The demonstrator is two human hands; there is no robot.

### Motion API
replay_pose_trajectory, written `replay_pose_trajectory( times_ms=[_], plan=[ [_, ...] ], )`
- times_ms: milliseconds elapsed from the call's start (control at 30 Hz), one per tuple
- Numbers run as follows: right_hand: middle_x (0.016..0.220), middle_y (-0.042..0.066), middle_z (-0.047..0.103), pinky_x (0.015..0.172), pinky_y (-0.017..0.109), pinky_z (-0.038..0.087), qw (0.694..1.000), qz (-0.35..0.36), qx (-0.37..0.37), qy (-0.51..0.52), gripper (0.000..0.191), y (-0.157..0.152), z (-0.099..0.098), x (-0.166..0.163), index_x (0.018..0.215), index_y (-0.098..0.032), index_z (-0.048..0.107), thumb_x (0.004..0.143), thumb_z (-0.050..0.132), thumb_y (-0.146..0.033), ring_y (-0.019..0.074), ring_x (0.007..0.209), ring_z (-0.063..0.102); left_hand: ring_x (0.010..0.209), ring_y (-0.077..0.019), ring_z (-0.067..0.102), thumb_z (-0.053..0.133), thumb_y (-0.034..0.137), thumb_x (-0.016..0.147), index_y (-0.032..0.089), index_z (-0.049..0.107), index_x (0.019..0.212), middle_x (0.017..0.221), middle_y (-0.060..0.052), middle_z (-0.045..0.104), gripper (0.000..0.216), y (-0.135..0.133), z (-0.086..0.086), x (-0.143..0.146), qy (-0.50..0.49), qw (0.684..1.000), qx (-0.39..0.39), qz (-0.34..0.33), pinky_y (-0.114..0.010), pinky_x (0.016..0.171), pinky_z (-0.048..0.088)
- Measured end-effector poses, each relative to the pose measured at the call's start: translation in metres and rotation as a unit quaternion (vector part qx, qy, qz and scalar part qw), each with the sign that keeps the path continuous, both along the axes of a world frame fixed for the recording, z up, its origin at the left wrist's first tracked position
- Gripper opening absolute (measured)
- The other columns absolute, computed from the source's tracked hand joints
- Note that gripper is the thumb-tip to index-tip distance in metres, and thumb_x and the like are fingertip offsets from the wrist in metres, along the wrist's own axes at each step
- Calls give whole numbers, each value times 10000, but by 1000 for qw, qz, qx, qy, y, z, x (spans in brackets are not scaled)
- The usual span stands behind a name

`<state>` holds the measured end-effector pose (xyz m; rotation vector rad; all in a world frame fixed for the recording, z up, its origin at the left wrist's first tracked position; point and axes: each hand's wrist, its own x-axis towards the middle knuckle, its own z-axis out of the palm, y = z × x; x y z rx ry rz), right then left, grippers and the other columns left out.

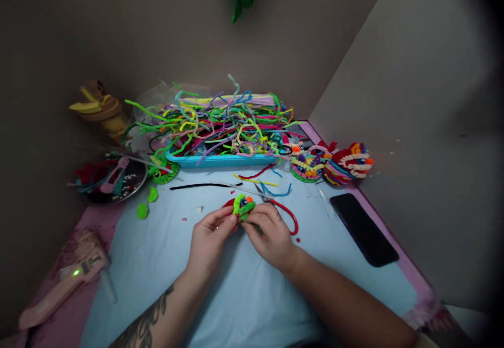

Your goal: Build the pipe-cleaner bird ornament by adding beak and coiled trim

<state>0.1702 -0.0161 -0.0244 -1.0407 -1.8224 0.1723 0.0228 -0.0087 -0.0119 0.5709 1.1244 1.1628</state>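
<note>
Between my hands, above the light blue cloth, is a small pipe-cleaner figure (243, 207) in red, bright green and dark green, with an orange tip. My left hand (214, 232) pinches its red side from the left. My right hand (271, 232) is closed on the green part at the right; its fingertips partly hide the lower edge. Just behind the right hand lie scissors (294, 221) with red handles, partly covered by that hand. Loose yellow, red, blue and black pipe cleaners (205, 186) lie beyond the figure.
A blue tray (224, 161) heaped with pipe cleaners stands at the back. Finished-looking pipe-cleaner figures (346, 164) sit right of it. A phone (364, 230) lies at the right, a pink glue gun (65, 282) at the left, and a metal bowl (136, 188) behind it.
</note>
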Motion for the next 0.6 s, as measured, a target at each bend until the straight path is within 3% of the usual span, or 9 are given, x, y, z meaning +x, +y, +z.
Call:
replay_pose_trajectory(
  times_ms=[200, 600],
  plan=[
    [854, 57, 617, 787, 381, 514, 1000, 4, -11, 14, 158, 3, 3, 1, 896, -207, 567, 826, 581, -66, 188, 836, 576, 734, -133, 685, 833, 267, 601, 157, 738, 919, 804, -60, 753, 350, -1, 2, 0, -27, 999, -11, -21, -221, 701, 538],
    [814, 51, 595, 754, 368, 515, 1000, 0, 14, -26, 140, 3, 1, 3, 817, -204, 530, 828, 550, -65, 183, 801, 545, 879, -222, 691, 775, 345, 672, 171, 723, 1025, 985, -110, 743, 398, -2, 1, -5, 83, 992, 55, -82, -330, 822, 524]
  ],
)
